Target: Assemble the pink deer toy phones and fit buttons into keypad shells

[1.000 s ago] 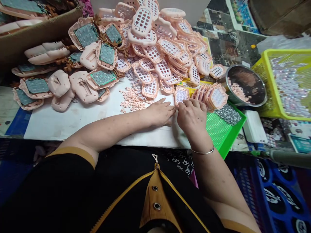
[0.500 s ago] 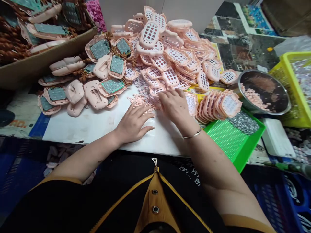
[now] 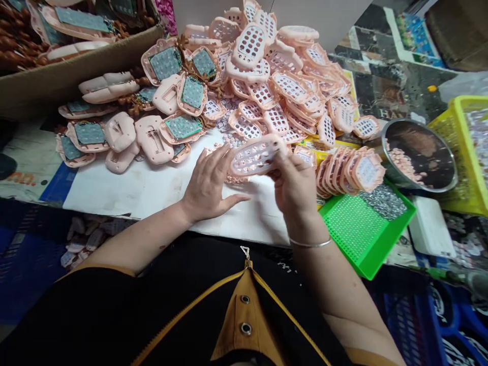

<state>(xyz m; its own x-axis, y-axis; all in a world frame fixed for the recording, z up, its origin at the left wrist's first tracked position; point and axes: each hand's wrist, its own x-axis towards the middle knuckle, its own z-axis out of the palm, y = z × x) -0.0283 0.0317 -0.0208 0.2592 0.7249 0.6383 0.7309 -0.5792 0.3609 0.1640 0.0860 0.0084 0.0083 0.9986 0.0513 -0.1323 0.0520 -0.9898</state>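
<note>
My right hand (image 3: 295, 185) holds a pink plastic keypad shell (image 3: 256, 155) with rows of holes, lifted just above the white board (image 3: 125, 190). My left hand (image 3: 208, 183) lies flat on the board with fingers spread, its fingertips next to the shell and over a scatter of small pink buttons (image 3: 232, 178). A big heap of the same pink shells (image 3: 282, 86) rises behind both hands. A row of filled shells (image 3: 351, 170) stands on edge to the right of my right hand.
Pink back covers with green circuit pads (image 3: 152, 127) lie at the left, by a cardboard box (image 3: 68, 76). A green tray (image 3: 358, 218), a metal bowl of pink buttons (image 3: 419, 152), a yellow basket (image 3: 468, 152) and a white block (image 3: 430, 226) sit at the right.
My right hand reached into the heap, took a pink shell and lifted it toward me. My left hand slid left onto the board and now rests beside the shell.
</note>
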